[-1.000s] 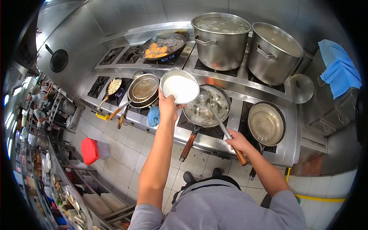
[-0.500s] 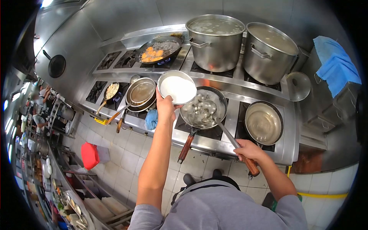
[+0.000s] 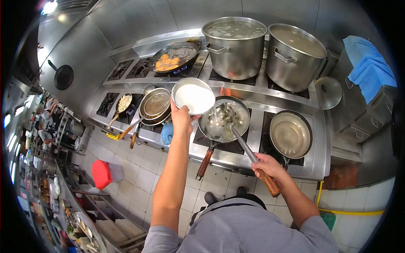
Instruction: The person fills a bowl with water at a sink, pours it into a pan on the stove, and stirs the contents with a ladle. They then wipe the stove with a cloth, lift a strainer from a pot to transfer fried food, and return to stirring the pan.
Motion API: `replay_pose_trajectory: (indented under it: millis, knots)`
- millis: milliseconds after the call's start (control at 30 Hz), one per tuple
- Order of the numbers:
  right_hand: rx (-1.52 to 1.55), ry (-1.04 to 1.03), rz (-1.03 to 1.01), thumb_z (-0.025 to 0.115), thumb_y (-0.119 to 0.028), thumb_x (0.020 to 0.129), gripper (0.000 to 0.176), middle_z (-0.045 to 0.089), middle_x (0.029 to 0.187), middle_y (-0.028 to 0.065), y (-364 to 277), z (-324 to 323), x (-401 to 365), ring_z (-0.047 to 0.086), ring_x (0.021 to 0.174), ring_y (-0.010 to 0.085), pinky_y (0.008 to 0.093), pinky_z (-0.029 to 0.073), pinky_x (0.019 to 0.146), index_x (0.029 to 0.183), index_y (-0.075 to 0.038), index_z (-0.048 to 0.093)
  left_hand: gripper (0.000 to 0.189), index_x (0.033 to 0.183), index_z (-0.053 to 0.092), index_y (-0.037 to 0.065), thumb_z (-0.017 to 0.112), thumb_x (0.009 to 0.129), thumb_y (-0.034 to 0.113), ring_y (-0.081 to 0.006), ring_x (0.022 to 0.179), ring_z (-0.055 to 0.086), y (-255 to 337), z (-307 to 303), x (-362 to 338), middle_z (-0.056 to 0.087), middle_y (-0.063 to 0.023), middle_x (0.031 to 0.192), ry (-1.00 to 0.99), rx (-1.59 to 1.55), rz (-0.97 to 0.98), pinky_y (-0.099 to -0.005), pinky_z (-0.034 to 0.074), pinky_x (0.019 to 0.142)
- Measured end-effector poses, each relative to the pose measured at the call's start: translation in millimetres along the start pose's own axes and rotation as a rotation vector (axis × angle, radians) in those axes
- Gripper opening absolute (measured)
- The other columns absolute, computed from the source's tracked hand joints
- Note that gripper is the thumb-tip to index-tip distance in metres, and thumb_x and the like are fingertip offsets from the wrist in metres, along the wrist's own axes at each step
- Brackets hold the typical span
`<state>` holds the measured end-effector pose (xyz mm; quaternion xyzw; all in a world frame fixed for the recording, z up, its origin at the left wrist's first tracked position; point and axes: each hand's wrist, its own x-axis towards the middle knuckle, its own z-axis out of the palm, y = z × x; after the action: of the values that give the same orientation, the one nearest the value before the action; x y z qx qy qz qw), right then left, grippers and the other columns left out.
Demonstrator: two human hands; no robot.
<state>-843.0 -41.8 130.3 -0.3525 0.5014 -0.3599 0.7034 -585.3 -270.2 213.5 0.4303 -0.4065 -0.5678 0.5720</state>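
My left hand (image 3: 184, 120) is closed on the side of a metal bowl (image 3: 193, 96) holding white liquid, and my right hand (image 3: 269, 166) is wrapped around the wooden handle of a long utensil (image 3: 247, 145). I see its metal shaft slanting down into the frying pan (image 3: 224, 119), where the working end sinks out of sight in cloudy, bubbling liquid with pale and dark pieces. That pan sits on the stove (image 3: 314, 158), its own wooden handle jutting over the front edge. The bowl is held up beside the pan, its rim overlapping the pan's left edge from my viewpoint; I can't tell whether they touch. Right of the pan, I have a wide pan of clear liquid (image 3: 291, 134) on another burner. To the left are a round strainer (image 3: 156, 105) over a pot, a small pan of pale pieces (image 3: 125, 102), and a blue cloth (image 3: 167, 133) near the stove's front edge. On the raised back row, I make out a wok (image 3: 182, 54) with orange pieces in bubbling liquid, over a blue flame, and 2 steel stockpots (image 3: 236, 57) filled nearly to their rims.
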Motion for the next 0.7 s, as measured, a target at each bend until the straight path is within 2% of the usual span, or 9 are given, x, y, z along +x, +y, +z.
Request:
replay_pose_trajectory:
  millis: [133,300,433,467,500,567,600,667,700]
  knots:
    - [-0.093,0.036,-0.054,0.061,-0.007,0.089,0.038,0.056,0.072,0.0001,-8.5,-3.6,3.5,0.054,0.051,0.0077,0.024,0.047,0.048,0.127,-0.004,0.054,0.082,0.153,0.018,0.023,0.036,0.079,-0.006,-0.0331,0.101,0.066,8.1,3.8,-3.1,0.05,-0.0166,0.135,0.027,-0.011,-0.022,-0.0435,0.06,0.062]
    - [-0.261,0.146,-0.148,0.062,0.0,0.086,0.06,0.053,0.073,-0.0002,-14.7,-16.1,9.5,0.052,0.053,0.0089,0.0256,0.045,0.05,0.143,-0.005,0.045,0.082,0.154,0.018,0.024,0.036,0.08,-0.006,-0.0335,0.1,0.066,11.1,5.7,-1.1,0.05,-0.0165,0.134,0.029,-0.017,0.006,-0.0437,0.059,0.062]
    - [-0.422,0.24,-0.197,0.065,-0.003,0.085,0.07,0.052,0.073,0.0005,-13.1,-27.3,16.9,0.051,0.052,0.009,0.0275,0.045,0.051,0.15,-0.008,0.039,0.082,0.154,0.017,0.024,0.036,0.079,-0.006,-0.0347,0.101,0.066,15.6,6.7,-0.7,0.049,-0.0171,0.135,0.027,-0.03,0.008,-0.0443,0.06,0.062]
    - [-0.471,0.251,-0.186,0.068,-0.008,0.082,0.074,0.06,0.078,0.0078,-6.1,-37.0,22.9,0.059,0.058,0.0166,0.0326,0.05,0.058,0.15,-0.01,0.039,0.082,0.154,0.018,0.024,0.036,0.079,-0.006,-0.0351,0.101,0.066,16.3,7.0,-0.4,0.049,-0.0171,0.135,0.026,-0.038,0.015,-0.0445,0.06,0.062]
    - [-0.47,0.25,-0.186,0.068,-0.008,0.082,0.074,0.06,0.078,0.0078,-2.8,-41.3,27.5,0.059,0.058,0.0166,0.0326,0.05,0.058,0.15,-0.01,0.039,0.082,0.154,0.018,0.024,0.036,0.079,-0.006,-0.0351,0.101,0.066,17.2,7.6,-0.3,0.049,-0.0171,0.135,0.027,-0.037,0.016,-0.0445,0.06,0.062]
    - [-0.759,0.385,-0.286,0.067,-0.012,0.079,0.074,0.067,0.087,0.0185,1.5,-47.6,34.0,0.066,0.073,0.0305,0.0388,0.052,0.07,0.148,-0.011,0.041,0.082,0.153,0.018,0.025,0.036,0.079,-0.006,-0.0355,0.104,0.065,19.0,8.8,-0.8,0.048,-0.0167,0.137,0.013,-0.05,0.029,-0.0449,0.06,0.063]
    - [-0.758,0.385,-0.287,0.067,-0.012,0.079,0.074,0.067,0.087,0.0185,-2.0,-46.3,34.6,0.066,0.073,0.0305,0.0388,0.052,0.07,0.148,-0.011,0.041,0.082,0.153,0.018,0.025,0.036,0.079,-0.006,-0.0355,0.104,0.065,20.1,10.1,-1.7,0.048,-0.0167,0.137,0.013,-0.05,0.03,-0.0449,0.06,0.063]
    - [-1.027,0.455,-0.288,0.066,-0.015,0.077,0.073,0.067,0.098,0.0254,-10.1,-41.8,35.2,0.065,0.088,0.0403,0.0421,0.052,0.079,0.146,-0.01,0.043,0.083,0.153,0.018,0.025,0.036,0.079,-0.006,-0.0355,0.106,0.064,21.5,12.9,-4.0,0.047,-0.0164,0.137,0.024,-0.044,0.045,-0.045,0.06,0.063]
    - [-1.027,0.455,-0.288,0.066,-0.015,0.077,0.073,0.067,0.098,0.0254,-6.4,-43.1,38.7,0.065,0.088,0.0403,0.0421,0.052,0.079,0.146,-0.01,0.043,0.083,0.153,0.018,0.025,0.036,0.079,-0.006,-0.0355,0.106,0.064,20.8,13.1,-4.2,0.047,-0.0164,0.137,0.023,-0.043,0.045,-0.045,0.06,0.063]
